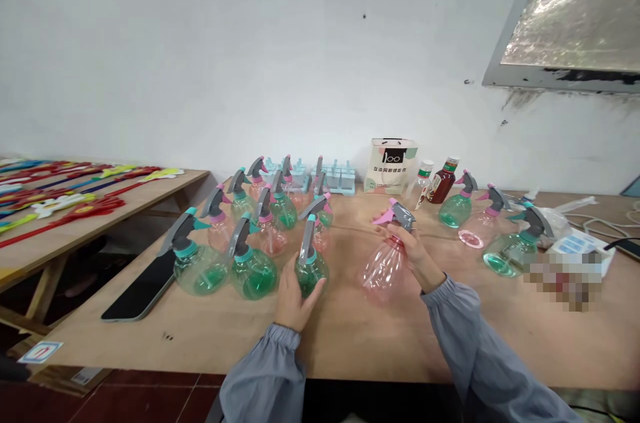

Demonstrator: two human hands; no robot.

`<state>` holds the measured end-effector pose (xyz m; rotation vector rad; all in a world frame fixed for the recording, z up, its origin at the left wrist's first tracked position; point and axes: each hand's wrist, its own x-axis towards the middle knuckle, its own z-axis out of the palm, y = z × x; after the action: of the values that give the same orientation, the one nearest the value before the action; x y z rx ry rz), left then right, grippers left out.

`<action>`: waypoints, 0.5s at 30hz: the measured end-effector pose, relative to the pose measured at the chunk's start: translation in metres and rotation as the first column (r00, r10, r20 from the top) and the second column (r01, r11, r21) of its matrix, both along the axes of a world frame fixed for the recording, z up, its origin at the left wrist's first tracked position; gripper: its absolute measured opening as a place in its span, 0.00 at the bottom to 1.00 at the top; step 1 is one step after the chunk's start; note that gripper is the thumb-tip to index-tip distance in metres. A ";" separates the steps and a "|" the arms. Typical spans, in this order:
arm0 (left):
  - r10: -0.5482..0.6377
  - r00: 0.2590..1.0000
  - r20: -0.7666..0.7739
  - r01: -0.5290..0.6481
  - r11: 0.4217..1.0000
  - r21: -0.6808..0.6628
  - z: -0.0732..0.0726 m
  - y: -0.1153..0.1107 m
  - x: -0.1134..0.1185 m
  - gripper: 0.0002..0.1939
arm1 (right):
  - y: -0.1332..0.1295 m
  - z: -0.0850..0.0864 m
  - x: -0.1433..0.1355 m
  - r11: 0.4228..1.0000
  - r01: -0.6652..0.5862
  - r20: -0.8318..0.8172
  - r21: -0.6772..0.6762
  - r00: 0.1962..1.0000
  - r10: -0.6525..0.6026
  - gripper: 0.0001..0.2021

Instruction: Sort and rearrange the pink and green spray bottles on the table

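Observation:
My left hand [295,299] is curved round the lower body of a green spray bottle [311,269], which stands upright with a grey and teal trigger head. In my right hand [407,243], a clear pink spray bottle [383,269] is gripped at the neck, just under its grey and pink head; whether its base touches the table I cannot tell. Left of my left hand, green and pink spray bottles stand in rows, the nearest being a green spray bottle [253,273]. Over to the right are another green spray bottle [515,253] and a pink spray bottle [479,228].
A black phone [140,289] lies at the table's left edge. Light-blue moulds [340,177], a paper bag [390,169] and a brown bottle [443,181] stand along the wall. Cables [607,216] and a white box [583,249] are at the right. Another table [90,226] holds colourful long items.

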<state>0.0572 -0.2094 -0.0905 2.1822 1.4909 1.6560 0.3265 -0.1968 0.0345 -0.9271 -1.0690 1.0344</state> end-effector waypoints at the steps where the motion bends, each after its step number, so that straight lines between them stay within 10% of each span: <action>1: 0.000 1.000 0.001 0.000 1.000 0.004 0.000 0.000 0.000 0.36 | 0.000 0.000 0.000 0.999 0.049 -0.003 0.017 0.999 -0.049 0.18; 7: -0.005 1.000 0.019 0.005 1.000 0.002 0.000 -0.001 0.001 0.36 | 0.010 -0.002 0.030 0.955 0.236 0.169 0.178 0.949 -0.266 0.20; 15: -0.007 0.999 0.050 0.008 1.000 -0.008 0.002 -0.002 0.003 0.36 | 0.024 -0.017 0.123 0.681 0.656 0.269 0.326 0.627 -0.732 0.18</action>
<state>0.0601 -0.2116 -0.0883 2.1237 1.4725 1.6858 0.4494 -0.1726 0.0180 -1.2700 -0.9599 0.0769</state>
